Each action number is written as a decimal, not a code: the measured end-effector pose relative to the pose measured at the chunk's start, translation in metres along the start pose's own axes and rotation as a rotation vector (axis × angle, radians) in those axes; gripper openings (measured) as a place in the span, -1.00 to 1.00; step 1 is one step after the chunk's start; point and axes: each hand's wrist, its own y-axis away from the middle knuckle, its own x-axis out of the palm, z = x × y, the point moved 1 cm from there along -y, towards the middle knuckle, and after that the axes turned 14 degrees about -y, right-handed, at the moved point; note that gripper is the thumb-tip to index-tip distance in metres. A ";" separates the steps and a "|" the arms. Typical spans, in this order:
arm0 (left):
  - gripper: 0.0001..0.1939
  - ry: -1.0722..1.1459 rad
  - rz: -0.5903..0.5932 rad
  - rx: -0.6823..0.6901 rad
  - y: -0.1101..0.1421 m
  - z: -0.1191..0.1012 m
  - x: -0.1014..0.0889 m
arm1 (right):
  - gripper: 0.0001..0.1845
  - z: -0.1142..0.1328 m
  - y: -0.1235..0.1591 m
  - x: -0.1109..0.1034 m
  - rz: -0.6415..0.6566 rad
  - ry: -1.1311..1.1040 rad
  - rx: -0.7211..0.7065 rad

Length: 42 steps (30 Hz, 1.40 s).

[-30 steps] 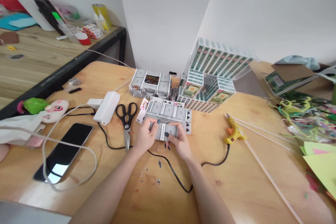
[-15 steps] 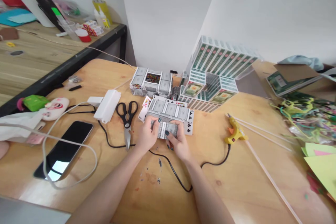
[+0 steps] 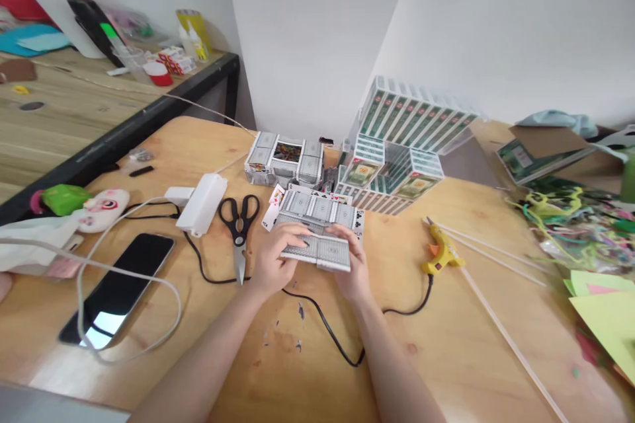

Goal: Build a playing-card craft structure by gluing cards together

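Observation:
Between my hands is a flat panel of joined playing cards (image 3: 325, 252), grey patterned backs facing up. My left hand (image 3: 276, 259) grips its left end, with fingers over the top. At the right end my right hand (image 3: 353, 261) holds it, fingers along the far edge and the rest partly hidden beneath. Just behind lies a larger card piece (image 3: 317, 207) with more grey backs and some card faces at its rim. Farther back stands a box-like block built from cards (image 3: 285, 157). Black-handled scissors (image 3: 239, 231) rest left of my left hand.
Green-and-white card boxes (image 3: 391, 172) are stacked behind on the right. A yellow glue gun (image 3: 440, 251) lies right, its black cord running past my right forearm. Long glue sticks (image 3: 510, 337) lie beside it. Left are a phone (image 3: 119, 287), a white adapter (image 3: 202, 205) and looping white cable (image 3: 181, 304).
The small card panel has turned in my hands; the white strip between its cards no longer faces up. My fingers have shifted from pinching its middle to holding its two ends.

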 end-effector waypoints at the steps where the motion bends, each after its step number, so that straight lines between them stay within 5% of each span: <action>1: -0.85 -0.020 -0.030 0.029 -0.001 0.001 0.000 | -0.64 0.002 -0.001 0.000 -0.008 -0.028 0.020; 5: -0.77 -0.124 -0.049 0.010 -0.001 0.007 0.002 | -0.55 0.004 -0.004 -0.001 -0.008 -0.071 0.100; 11: -0.59 -0.055 0.096 -0.111 0.001 0.009 0.003 | -0.50 -0.005 -0.004 -0.008 -0.008 0.225 -0.001; 17: -0.44 0.352 0.194 -0.451 0.004 0.015 0.005 | -0.63 -0.006 -0.005 -0.009 -0.014 0.489 -0.232; 22: -0.68 0.146 0.222 -0.710 0.005 0.017 0.016 | -0.58 -0.008 -0.002 -0.002 -0.017 0.436 -0.179; 30: -0.80 0.034 0.173 -0.702 0.007 0.012 0.022 | -0.68 -0.011 -0.002 0.006 0.085 0.258 0.096; 42: -0.89 0.032 0.194 -0.680 0.010 0.008 0.027 | -0.70 -0.010 0.000 0.011 0.136 0.324 0.082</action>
